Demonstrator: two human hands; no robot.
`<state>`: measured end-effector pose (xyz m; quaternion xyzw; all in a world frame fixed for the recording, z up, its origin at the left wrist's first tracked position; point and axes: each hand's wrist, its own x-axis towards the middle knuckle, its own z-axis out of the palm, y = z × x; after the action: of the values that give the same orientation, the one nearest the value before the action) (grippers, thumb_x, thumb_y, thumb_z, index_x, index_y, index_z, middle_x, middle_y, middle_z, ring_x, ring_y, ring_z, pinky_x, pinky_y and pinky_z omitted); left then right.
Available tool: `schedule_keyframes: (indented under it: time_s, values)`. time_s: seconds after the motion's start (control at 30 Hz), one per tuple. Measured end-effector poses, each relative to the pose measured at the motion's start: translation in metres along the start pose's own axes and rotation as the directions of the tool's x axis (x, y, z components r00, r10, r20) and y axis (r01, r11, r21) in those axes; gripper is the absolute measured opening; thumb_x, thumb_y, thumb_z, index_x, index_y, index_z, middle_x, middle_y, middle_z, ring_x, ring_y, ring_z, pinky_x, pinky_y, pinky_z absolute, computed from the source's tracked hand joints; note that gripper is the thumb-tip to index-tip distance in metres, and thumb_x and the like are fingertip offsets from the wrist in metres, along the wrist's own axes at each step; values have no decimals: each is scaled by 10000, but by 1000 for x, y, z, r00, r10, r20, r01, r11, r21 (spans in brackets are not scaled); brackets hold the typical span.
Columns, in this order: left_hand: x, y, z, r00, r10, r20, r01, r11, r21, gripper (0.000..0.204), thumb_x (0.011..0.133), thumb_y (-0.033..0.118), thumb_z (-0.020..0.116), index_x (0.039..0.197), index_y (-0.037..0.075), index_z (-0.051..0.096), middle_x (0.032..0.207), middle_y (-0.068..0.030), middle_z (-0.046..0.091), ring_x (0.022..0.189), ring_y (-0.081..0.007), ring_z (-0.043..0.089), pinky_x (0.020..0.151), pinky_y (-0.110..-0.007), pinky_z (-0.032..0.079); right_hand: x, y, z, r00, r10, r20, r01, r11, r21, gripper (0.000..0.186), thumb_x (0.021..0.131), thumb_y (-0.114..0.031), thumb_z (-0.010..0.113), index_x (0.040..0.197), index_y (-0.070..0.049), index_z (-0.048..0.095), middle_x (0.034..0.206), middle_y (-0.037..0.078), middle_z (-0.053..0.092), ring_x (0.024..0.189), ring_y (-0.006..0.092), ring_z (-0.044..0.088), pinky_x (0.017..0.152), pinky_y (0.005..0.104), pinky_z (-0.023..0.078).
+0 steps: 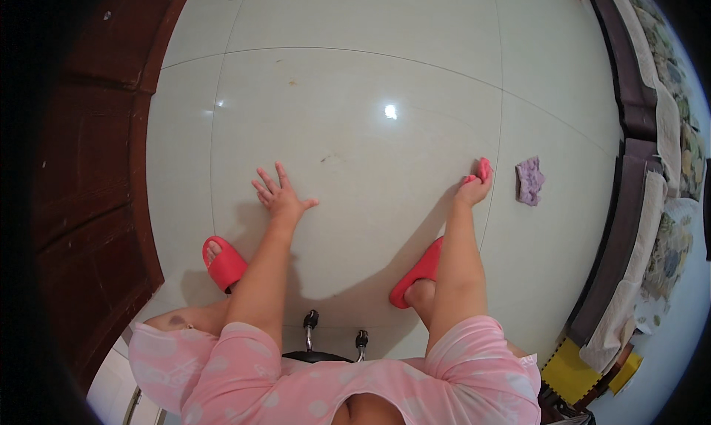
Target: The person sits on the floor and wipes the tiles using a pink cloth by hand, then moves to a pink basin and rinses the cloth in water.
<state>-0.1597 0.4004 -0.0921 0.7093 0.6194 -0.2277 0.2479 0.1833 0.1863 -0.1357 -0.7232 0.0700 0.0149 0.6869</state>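
Observation:
My left hand (281, 198) is stretched out over the pale tiled floor (355, 144) with its fingers spread and nothing in it. My right hand (471, 188) is closed around a small red object (485, 166), possibly a cloth. Just right of that hand, a crumpled purple cloth (530, 181) lies on the floor. Red slippers are on my feet, one (227, 269) below my left hand and the other (418, 269) beside my right forearm.
Dark brown wooden panels (96, 166) line the left side. A long sofa (635, 232) with pale covers and patterned cushions runs along the right, near yellow mats (563, 369). Black wheels (311, 319) of a seat show beneath me.

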Motion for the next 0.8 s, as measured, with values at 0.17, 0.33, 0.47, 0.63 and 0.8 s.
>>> schedule_keyframes:
  time_s: [0.17,0.33,0.47,0.63,0.8]
  values:
    - [-3,5,-1,999,43,-20,-44,998,-39,1326,524,453,841,1451,213,-75,1476,-234,-154,1347,-475,-87,1091,-523,96,34,16,-21,975,-216,53,220,897,-382,455,734,105,326,1136,35,527,1178,137,538,1027,241,529,730,282,471]
    - [-2,0,0,999,27,-27,-28,999,-22,1332,509,465,842,1454,204,-60,1474,-245,-147,1347,-480,-69,1089,-526,109,5,28,29,858,-436,272,502,596,-627,506,699,109,389,1195,65,480,1301,195,449,1259,329,362,1067,397,268]
    - [-1,-1,4,998,36,-45,-35,999,18,1332,499,521,824,1457,205,-46,1476,-250,-124,1348,-482,-41,1090,-518,126,-12,27,79,828,-400,394,559,515,-650,555,724,93,420,1276,37,427,1366,199,382,1291,327,327,1087,385,260]
    - [-2,3,2,1000,1,-14,0,996,87,1338,506,563,800,1453,203,-74,1474,-258,-115,1345,-489,-24,1083,-526,150,-49,22,153,805,-359,473,592,535,-603,533,755,79,418,1285,25,420,1360,188,389,1289,330,329,1088,392,259]
    - [-3,10,0,998,-28,55,21,993,120,1313,527,583,780,1456,184,-58,1478,-255,-99,1352,-476,-24,1098,-498,124,-77,28,224,736,-412,537,676,491,-549,519,760,76,427,1276,24,429,1350,181,402,1275,345,342,1069,402,288]
